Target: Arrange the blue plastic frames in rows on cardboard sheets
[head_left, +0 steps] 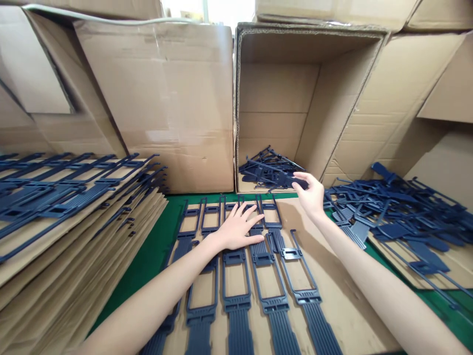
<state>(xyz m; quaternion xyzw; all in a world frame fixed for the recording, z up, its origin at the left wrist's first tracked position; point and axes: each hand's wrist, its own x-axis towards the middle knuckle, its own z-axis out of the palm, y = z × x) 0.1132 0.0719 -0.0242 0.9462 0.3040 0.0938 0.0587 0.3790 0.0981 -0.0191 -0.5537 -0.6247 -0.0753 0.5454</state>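
My left hand lies with its fingers spread over rows of dark blue plastic frame parts. Each part has a rectangular open loop, a ribbed flat end and thin hooked arms. They lie side by side on a cardboard sheet. My right hand pinches a dark blue plastic part between thumb and fingers at the mouth of an open cardboard box. A small tangled heap of similar parts rests on the box floor, just behind the held one.
To the left rises a stack of cardboard sheets with more blue frames on top and between layers. A loose pile of blue parts spreads at the right. Large closed cartons stand behind the green table surface.
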